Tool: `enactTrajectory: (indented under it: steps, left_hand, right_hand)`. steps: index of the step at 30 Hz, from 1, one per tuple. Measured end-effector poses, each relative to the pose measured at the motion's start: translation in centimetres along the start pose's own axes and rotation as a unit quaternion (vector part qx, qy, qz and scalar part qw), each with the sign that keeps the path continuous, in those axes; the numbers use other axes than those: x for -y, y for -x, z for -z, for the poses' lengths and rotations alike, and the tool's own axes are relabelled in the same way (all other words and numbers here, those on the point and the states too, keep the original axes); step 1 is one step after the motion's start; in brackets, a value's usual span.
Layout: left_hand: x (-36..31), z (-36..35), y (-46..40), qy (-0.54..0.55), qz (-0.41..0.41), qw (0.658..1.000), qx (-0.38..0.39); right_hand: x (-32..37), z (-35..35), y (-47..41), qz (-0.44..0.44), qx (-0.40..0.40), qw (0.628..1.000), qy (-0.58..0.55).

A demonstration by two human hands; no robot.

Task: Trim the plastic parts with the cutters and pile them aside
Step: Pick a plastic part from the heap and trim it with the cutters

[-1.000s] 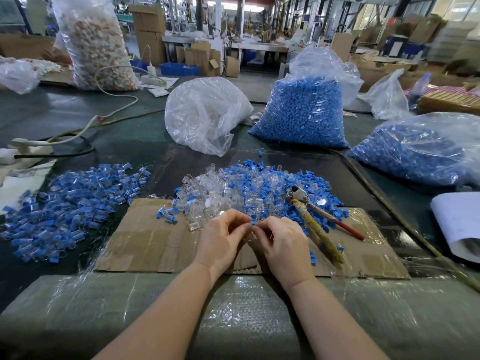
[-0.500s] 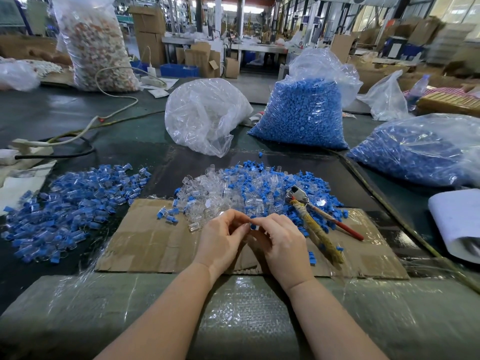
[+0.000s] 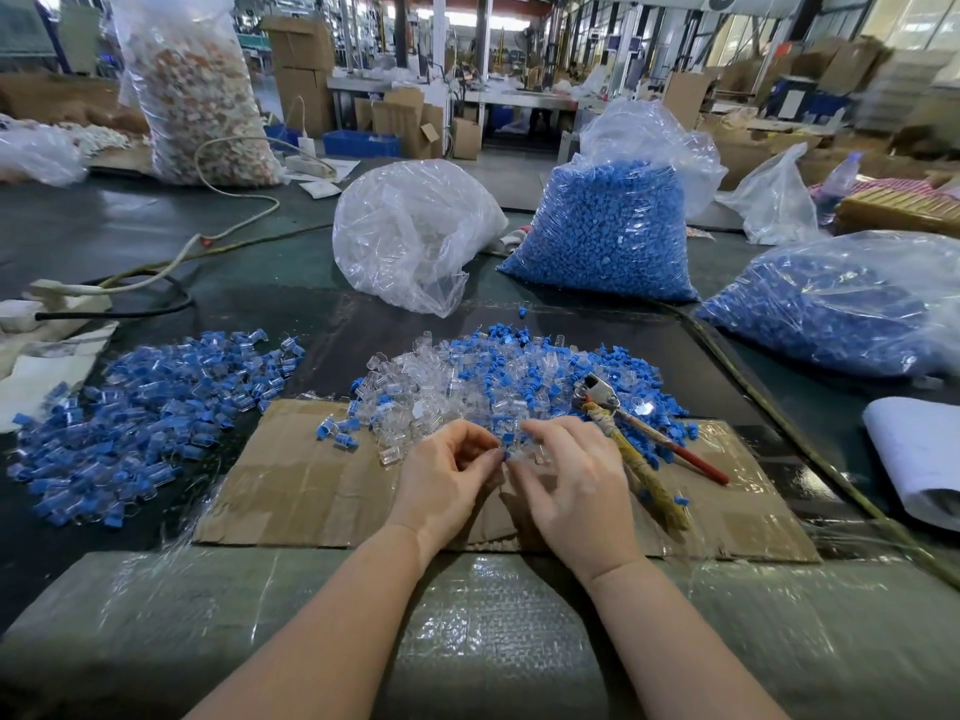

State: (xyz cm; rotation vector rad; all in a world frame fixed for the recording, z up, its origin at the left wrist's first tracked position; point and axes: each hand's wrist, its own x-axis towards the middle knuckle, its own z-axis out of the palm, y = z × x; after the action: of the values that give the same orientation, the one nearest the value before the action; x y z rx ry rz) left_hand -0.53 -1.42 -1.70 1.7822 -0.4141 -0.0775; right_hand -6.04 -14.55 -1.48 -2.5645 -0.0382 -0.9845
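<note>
- The right hand (image 3: 569, 491) has spread its fingers; a second ago they were bunched against the left hand (image 3: 447, 485).
- A small blue-and-clear part (image 3: 506, 449) now shows between the two sets of fingertips, apparently pinched from both sides, though the grip is hard to make out.

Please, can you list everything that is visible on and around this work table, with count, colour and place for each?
sorted pile: one, blue and clear parts, left on the table
unsorted pile: one, blue and clear, behind the cardboard
cutters: one, metal head, wrapped and red handles, lying right of the hands
cardboard sheet: one, brown, under the hands
clear bag: one, centre back
bags of blue parts: two, right back
tall bag: one, pale mixed contents, left back
white cable: one, left
left hand: pinches a small part
right hand: pinches the same part
</note>
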Motion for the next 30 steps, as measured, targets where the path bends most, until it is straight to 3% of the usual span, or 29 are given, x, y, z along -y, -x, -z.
enactTrajectory:
  steps: [2, 4, 7, 9, 14, 23, 30]
  left_hand:
    - [0.1, 0.0, 0.0, 0.0, 0.004, 1.0, -0.005]
    - [0.2, 0.0, -0.1, -0.008, 0.006, 1.0, -0.01]
    - [0.2, -0.1, -0.3, 0.003, 0.013, 1.0, -0.017]
    - [0.2, -0.2, -0.5, -0.001, 0.018, 1.0, -0.025]
    - [0.0, -0.2, -0.8, 0.008, 0.033, 0.999, -0.025]
    - [-1.0, -0.3, -1.1, 0.105, 0.107, 0.988, -0.035]
    - [-2.3, 0.5, -1.8, 0.151, 0.127, 0.979, -0.054]
  right_hand:
    - [-0.4, 0.6, -0.3, -0.069, -0.025, 0.997, 0.04]
    - [-1.3, 1.4, -0.9, -0.172, 0.003, 0.978, 0.115]
    - [-3.0, 2.7, -1.9, -0.316, 0.149, 0.906, 0.238]
    - [-3.9, 3.0, -2.4, -0.356, 0.219, 0.872, 0.253]
    - [-4.9, 3.1, -3.3, -0.354, 0.245, 0.862, 0.266]
    - [-5.2, 3.1, -3.0, -0.336, 0.222, 0.885, 0.234]
    - [-2.5, 5.2, -4.7, -0.22, 0.183, 0.949, 0.135]
